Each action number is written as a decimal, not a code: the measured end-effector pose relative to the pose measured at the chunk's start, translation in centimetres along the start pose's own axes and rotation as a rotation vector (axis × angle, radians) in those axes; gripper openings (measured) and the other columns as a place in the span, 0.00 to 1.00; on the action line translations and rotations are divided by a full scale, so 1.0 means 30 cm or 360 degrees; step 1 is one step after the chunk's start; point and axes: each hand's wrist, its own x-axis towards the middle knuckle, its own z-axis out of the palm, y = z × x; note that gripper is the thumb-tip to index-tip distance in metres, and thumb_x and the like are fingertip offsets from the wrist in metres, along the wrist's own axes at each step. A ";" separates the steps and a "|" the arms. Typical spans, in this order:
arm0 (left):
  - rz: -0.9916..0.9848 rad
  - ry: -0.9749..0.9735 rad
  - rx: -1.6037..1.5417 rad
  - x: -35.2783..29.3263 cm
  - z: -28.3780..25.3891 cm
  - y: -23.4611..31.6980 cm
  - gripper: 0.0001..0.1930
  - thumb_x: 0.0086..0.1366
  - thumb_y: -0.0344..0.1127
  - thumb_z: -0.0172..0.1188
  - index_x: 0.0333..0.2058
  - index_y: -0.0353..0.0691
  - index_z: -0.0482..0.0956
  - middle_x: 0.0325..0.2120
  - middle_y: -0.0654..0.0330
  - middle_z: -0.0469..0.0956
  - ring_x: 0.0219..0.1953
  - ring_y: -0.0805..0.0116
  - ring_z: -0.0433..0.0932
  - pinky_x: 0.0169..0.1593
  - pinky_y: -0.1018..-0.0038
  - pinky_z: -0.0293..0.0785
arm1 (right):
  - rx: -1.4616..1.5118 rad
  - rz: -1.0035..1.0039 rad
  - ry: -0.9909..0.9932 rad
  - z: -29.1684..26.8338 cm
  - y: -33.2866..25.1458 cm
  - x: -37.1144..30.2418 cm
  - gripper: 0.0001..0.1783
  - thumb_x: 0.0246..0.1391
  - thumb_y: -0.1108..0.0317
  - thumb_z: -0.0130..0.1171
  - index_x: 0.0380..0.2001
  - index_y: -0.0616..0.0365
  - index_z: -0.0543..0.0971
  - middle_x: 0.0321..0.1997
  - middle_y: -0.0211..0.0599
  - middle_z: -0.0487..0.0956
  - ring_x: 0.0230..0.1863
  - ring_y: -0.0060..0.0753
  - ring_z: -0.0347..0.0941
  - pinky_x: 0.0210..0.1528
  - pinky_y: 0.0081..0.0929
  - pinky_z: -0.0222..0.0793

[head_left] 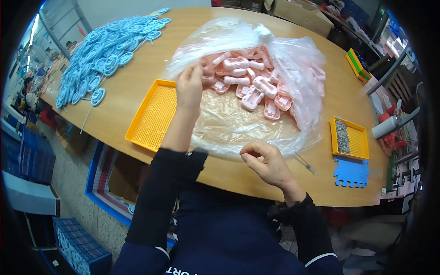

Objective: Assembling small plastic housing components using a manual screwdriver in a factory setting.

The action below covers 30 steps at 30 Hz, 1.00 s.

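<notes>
A large clear plastic bag [220,34] lies spread on the table with its mouth toward me. Inside it are many pale pink molded plastic parts [252,98], heaped at the back. My left hand [189,87] reaches to the bag's left edge, beside the pink parts. Its fingers look stretched out and slightly smeared, and nothing shows in them. At the bag's front edge, my right hand [266,160] is closed, thumb and forefinger pressed together. Whatever it may hold is too small to make out.
A yellow perforated tray [150,117] stands left of the bag. Light blue plastic parts [103,55] pile up at the far left. To the right, a yellow tray [359,140] holds small metal pieces [342,136], beside a blue foam mat [351,172]. A thin tool [306,164] lies near the bag.
</notes>
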 end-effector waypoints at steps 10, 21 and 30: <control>0.0751 -0.0567 0.2384 -0.042 0.108 -0.318 0.33 0.50 0.41 0.68 0.53 0.36 0.68 0.42 0.51 0.72 0.43 0.55 0.73 0.46 0.63 0.70 | -0.0274 0.0223 0.0400 -0.250 0.233 0.187 0.07 0.52 0.73 0.58 0.33 0.65 0.78 0.30 0.37 0.78 0.30 0.25 0.74 0.34 0.24 0.70; -0.0114 -0.0641 0.1692 -0.053 0.062 -0.236 0.30 0.58 0.40 0.58 0.56 0.31 0.65 0.42 0.47 0.75 0.38 0.56 0.78 0.43 0.64 0.73 | -0.0328 0.0171 0.0480 -0.244 0.190 0.166 0.08 0.52 0.74 0.57 0.36 0.65 0.77 0.33 0.36 0.76 0.33 0.26 0.74 0.35 0.21 0.70; -0.1064 -0.0907 -0.0322 -0.283 0.029 -0.180 0.35 0.65 0.49 0.44 0.65 0.35 0.51 0.46 0.49 0.74 0.40 0.61 0.78 0.47 0.67 0.74 | 0.0227 -0.0034 0.0207 -0.132 0.153 0.222 0.26 0.54 0.73 0.58 0.58 0.61 0.69 0.54 0.39 0.73 0.49 0.27 0.72 0.47 0.26 0.72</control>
